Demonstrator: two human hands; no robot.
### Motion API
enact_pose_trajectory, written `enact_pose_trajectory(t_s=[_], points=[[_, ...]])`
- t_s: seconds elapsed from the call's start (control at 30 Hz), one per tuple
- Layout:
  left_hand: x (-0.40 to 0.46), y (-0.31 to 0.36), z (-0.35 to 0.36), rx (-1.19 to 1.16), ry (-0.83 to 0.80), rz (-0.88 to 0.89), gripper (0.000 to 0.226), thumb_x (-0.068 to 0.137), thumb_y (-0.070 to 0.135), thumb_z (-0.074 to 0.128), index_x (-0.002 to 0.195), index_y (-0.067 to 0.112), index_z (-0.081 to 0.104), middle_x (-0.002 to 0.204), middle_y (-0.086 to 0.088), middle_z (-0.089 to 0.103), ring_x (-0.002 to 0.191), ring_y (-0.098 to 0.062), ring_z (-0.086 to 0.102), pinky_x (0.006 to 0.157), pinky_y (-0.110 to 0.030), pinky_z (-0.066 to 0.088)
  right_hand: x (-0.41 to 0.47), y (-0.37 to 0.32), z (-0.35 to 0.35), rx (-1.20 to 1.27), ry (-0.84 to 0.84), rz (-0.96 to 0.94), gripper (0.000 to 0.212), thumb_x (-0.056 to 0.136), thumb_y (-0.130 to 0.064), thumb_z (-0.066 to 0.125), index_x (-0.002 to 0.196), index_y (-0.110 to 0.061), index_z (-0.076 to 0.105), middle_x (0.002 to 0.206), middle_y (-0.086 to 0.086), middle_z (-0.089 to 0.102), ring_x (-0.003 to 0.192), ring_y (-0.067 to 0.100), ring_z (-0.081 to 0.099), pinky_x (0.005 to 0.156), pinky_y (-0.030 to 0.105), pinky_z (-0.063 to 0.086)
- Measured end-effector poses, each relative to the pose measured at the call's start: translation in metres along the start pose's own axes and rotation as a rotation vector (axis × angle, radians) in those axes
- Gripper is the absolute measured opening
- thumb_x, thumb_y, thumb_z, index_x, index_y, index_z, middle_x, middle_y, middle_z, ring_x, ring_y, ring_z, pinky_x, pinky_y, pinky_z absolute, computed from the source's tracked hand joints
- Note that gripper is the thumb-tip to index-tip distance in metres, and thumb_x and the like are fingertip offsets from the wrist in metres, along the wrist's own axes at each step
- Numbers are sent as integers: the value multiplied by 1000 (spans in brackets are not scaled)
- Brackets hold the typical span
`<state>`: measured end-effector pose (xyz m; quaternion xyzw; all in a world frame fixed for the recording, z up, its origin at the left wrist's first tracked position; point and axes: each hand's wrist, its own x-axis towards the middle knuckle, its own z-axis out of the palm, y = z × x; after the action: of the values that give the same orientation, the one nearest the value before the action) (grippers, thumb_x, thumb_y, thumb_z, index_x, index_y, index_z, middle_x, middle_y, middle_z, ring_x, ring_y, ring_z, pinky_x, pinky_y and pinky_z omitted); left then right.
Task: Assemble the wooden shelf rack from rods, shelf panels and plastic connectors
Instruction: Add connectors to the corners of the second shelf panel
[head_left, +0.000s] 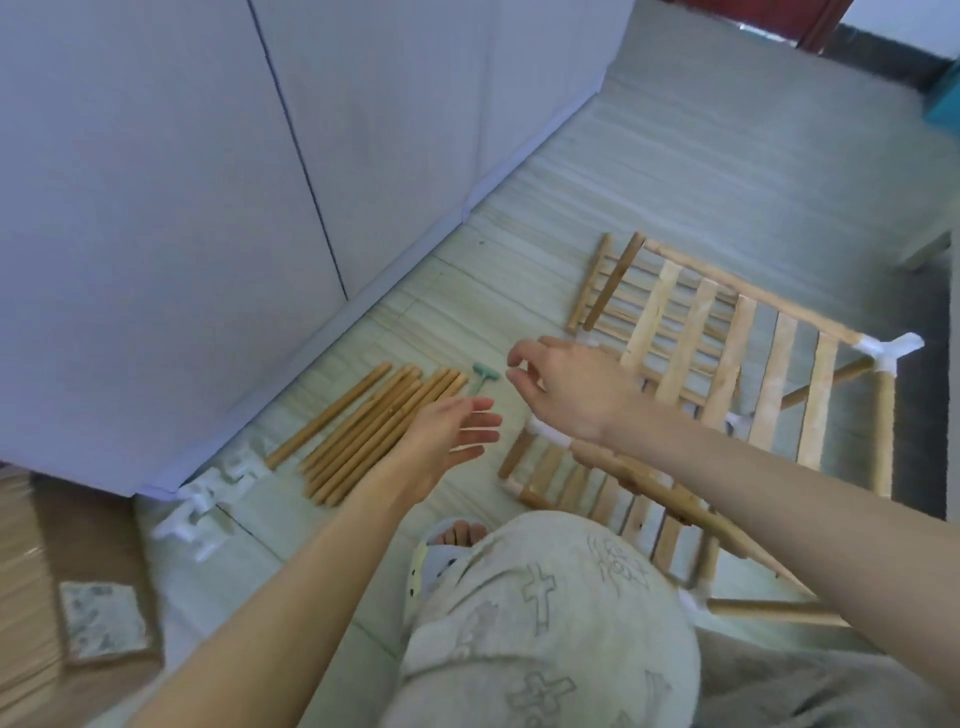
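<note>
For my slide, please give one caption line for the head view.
Both empty hands, left and right, reach over loose wooden rods beside the half-built shelf rack.

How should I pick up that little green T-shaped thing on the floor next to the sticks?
Probably best to pinch the green T-shaped tool by its thin stem, coming straight down from above. It lies flat on the floor, crossbar at the far end, with bare floor to its right. The loose rods lie close on its left, so fingers fit more easily from above.

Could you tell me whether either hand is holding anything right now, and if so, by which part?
Nothing is held: the left hand and right hand are both empty.
</note>
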<state>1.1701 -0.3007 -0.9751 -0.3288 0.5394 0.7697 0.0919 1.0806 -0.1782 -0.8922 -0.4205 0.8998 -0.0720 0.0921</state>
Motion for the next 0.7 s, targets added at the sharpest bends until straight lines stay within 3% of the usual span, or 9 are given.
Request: enact_pose_trajectory(t_s=[0.1, 0.23, 0.33, 0.5, 0.6, 0.7], points=[[-8, -26, -41, 8, 149, -36, 29, 102, 18, 33, 95, 14, 60, 91, -5, 67, 84, -18, 64, 80, -31, 50, 30, -37, 24, 98, -55, -58, 30, 99, -30, 35, 120, -17, 53, 115, 6, 61, 105, 27, 58, 83, 35, 47], [-6, -67, -97, 166, 357, -84, 27, 101, 15, 33, 102, 11, 60, 97, -5, 65, 84, -17, 59, 75, -28, 46, 54, -64, 93, 164, -276, -85, 34, 99, -28, 35, 127, -14, 49, 123, 10, 58, 113, 30, 54, 91, 41, 45], [8, -94, -135, 398, 436, -100, 24, 98, 13, 38, 108, 17, 60, 119, -7, 62, 104, -21, 57, 83, -29, 43, 66, -65, 144, 183, -476, -52, 39, 101, -25, 33, 135, -10, 41, 134, 15, 51, 121, 32, 48, 95, 40, 43], [50, -116, -174, 794, 428, -60, 33, 96, 10, 44, 128, 6, 53, 130, -11, 53, 117, -24, 53, 87, -18, 36, 85, -46, 218, 220, -676, 106, 46, 102, -25, 30, 145, -8, 28, 147, 15, 34, 134, 31, 34, 107, 37, 33], [75, -132, -179, 1046, 321, 54, 32, 94, 10, 47, 124, 8, 57, 122, -12, 57, 113, -27, 52, 95, -31, 41, 88, -30, 250, 170, -726, 165, 49, 102, -25, 29, 147, -8, 21, 157, 13, 8, 143, 30, 14, 113, 37, 24], [91, -148, -164, 1272, 275, 163, 31, 94, 21, 52, 122, 11, 58, 114, -8, 58, 106, -27, 54, 86, -38, 46, 81, -20, 268, 131, -746, 161, 53, 101, -25, 32, 149, -11, 15, 158, 7, -13, 145, 27, 3, 115, 38, 23]])
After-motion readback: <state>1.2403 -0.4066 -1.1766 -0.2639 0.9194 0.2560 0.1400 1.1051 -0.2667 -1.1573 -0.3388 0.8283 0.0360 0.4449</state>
